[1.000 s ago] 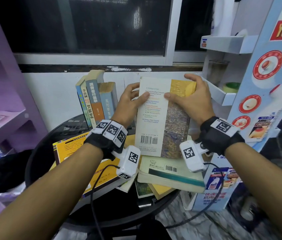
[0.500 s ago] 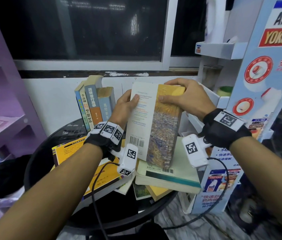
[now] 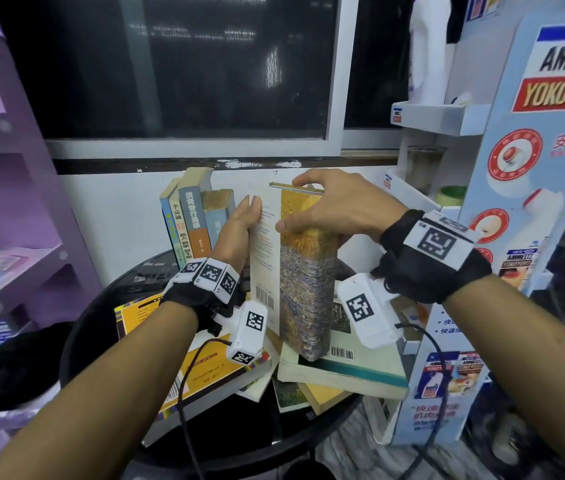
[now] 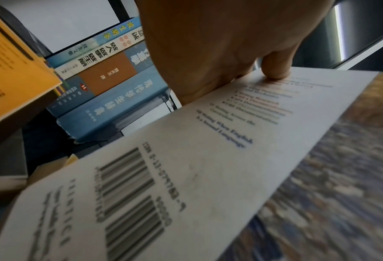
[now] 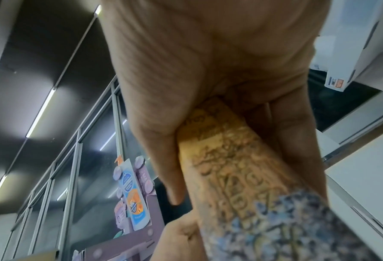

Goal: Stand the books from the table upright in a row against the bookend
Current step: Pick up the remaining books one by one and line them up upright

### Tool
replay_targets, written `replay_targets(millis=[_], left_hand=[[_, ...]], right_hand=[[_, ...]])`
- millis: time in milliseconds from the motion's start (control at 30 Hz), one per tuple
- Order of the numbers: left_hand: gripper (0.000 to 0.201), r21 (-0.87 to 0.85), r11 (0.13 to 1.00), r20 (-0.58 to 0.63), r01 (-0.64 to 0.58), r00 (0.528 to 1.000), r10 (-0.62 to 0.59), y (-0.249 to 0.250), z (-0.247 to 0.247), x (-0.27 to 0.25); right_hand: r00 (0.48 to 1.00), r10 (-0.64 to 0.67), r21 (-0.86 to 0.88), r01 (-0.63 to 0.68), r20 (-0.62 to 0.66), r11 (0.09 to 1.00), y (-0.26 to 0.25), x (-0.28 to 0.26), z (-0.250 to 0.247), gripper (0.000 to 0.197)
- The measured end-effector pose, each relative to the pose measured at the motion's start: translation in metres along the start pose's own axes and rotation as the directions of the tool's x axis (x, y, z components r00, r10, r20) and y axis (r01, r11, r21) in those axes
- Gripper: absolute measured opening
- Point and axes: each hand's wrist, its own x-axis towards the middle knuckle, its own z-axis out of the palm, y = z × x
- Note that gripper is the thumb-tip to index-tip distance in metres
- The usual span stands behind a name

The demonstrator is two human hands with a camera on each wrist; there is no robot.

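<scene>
Crowding round black table [image 3: 101, 327] beneath dark window [image 3: 177, 64]: books [image 3: 340, 368].

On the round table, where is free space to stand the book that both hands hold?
Bare black table shows left of the yellow book, and a gap right of the upright row. The front and right are crowded with flat books.

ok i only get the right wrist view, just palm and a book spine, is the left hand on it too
Observer: Yes, the left hand grips the book by its far long edge, thumb on the back cover.
Operator: is it upright
Observer: Nearly. Its lower end sits at a flat book on the table; I can't tell if they touch.
Operator: where's the row
Observer: The row stands just left of it by the wall, with the left hand between them.
</scene>
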Motion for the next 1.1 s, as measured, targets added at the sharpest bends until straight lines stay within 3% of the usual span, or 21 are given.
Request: replay_targets(millis=[167,300,433,567,867,1000,1100], left_hand=[[0.021,0.075,0.997,0.021,0.034,0.999,-0.036,0.010,-0.003,-0.002],[0.024,0.302,0.953,0.057,-0.016,0.998,-0.001,0.023,-0.016,0.001],[0.014,0.381,0.924,-0.040,-0.033,0.998,0.052,0.030,-0.037,0.012],[0.018,0.508,0.859,-0.091,-0.063,0.988,0.126,0.031,-0.059,0.023],[0.031,0.821,0.570,-0.126,-0.040,0.960,0.249,0.047,-0.071,0.047],[0.034,0.909,0.414,-0.053,-0.057,0.967,0.250,0.039,-0.080,0.065],[0.036,0.963,0.249,0.040,-0.098,0.973,0.228,0.031,-0.089,0.081]], right_hand=[[0.998,-0.007,-0.020,0.006,-0.062,1.000,0.004,-0.002,0.003,0.072],[0.991,0.003,-0.002,-0.003,-0.136,1.000,0.005,0.000,0.007,0.067],[0.988,-0.007,-0.015,0.005,-0.155,1.000,0.001,0.005,0.011,0.065],[0.986,-0.024,-0.039,0.018,-0.167,0.999,-0.006,0.013,0.017,0.065],[0.981,-0.009,-0.048,0.000,-0.194,0.999,-0.013,0.053,0.034,0.065],[0.977,-0.016,-0.058,0.004,-0.214,0.998,-0.014,0.072,0.042,0.062],[0.976,-0.024,-0.070,0.009,-0.217,0.997,-0.014,0.086,0.047,0.062]])
